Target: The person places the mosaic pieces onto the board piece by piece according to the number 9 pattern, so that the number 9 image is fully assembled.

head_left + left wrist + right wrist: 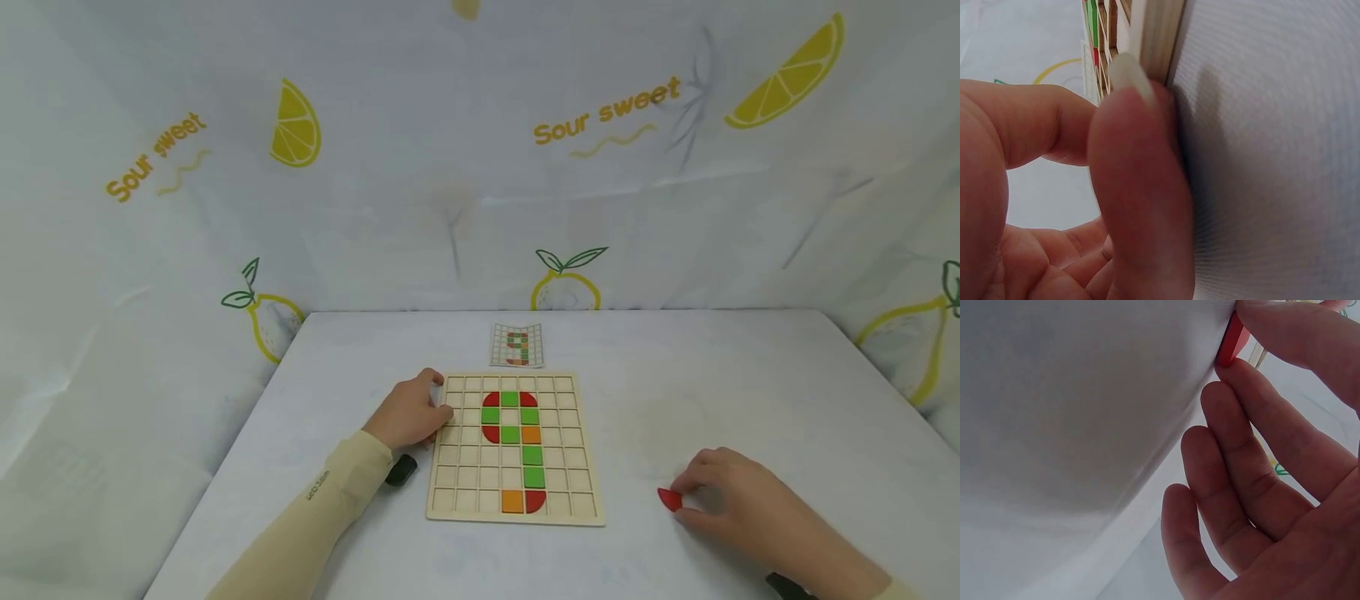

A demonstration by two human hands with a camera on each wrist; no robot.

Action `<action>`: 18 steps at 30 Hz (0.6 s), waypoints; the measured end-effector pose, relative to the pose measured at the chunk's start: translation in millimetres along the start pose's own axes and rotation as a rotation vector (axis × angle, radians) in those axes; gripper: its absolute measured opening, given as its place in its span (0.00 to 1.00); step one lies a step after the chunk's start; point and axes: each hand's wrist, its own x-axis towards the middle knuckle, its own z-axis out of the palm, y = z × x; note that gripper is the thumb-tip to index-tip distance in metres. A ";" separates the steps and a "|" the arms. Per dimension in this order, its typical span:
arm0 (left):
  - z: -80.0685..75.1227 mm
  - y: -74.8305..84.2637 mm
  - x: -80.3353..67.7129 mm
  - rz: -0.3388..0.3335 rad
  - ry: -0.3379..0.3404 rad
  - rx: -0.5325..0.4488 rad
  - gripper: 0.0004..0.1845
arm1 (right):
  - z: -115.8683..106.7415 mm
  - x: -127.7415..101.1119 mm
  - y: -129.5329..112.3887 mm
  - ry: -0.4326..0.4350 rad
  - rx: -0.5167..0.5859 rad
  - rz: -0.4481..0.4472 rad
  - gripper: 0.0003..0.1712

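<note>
A wooden grid board [450,500] lies at the table's middle, with red, green and orange tiles [512,435] set in it as a figure like a 9. My left hand [437,408] holds the board's left edge [1155,37]; the thumb [1138,187] presses its side and the fingers curl on top. To the right of the board my right hand [681,502] pinches a small red quarter-round piece [669,498] that lies on the table. In the right wrist view the red piece [1232,341] sits between thumb and index finger [1241,394].
A small pattern card [516,344] showing the same figure lies just behind the board. The white table [750,392] is walled by a lemon-print cloth [480,167] at the back and sides. Black wrist mounts [401,469] sit on both forearms.
</note>
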 end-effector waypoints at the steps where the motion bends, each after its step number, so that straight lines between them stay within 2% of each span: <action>1: -0.1 0.2 0.0 -0.003 0.000 0.000 0.31 | -0.5 1.4 -1.8 -0.007 0.000 0.005 0.16; 6: -0.5 1.9 -0.5 -0.013 0.000 0.002 0.31 | -2.2 11.3 -13.8 -0.050 -0.007 0.037 0.14; 13: -0.3 2.3 0.3 -0.012 -0.005 0.007 0.31 | -4.1 26.5 -33.6 -0.016 0.038 -0.080 0.14; 18: -1.5 0.9 0.4 -0.017 -0.007 0.009 0.31 | -5.7 42.5 -57.6 -0.068 0.046 -0.079 0.12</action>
